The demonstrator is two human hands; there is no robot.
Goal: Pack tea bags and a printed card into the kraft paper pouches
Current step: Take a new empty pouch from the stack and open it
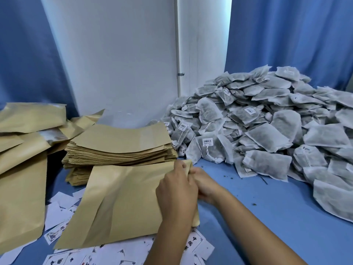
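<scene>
Kraft paper is filling the left of the frame: filled pouches (23, 169) are leaning at the far left edge, and just right of them a stack of flat pouches (122, 150) is sitting at centre left. In front of that stack we are working on one pouch (118, 203), which is lying flat over the scattered printed cards (63, 211) at lower left and lower centre.

Its long axis is running from lower left up toward right of centre, so its mouth is ending right at our fingers. Our left hand (176, 194) is curling over that right-hand edge and gripping it. Our right hand (205, 183), touching the left one, is pinching the same edge from the other side. We judge that we are prying the mouth apart, though the opening itself is hidden behind the left hand.

Further right, the tea bags (267, 119) are heaped across the right half of the frame on the blue table (257, 217), well clear of the pouch. The right hand is lying nearer that heap, the left nearer the cards, so once the mouth is gaping, the reach for bags should fall to the right.
</scene>
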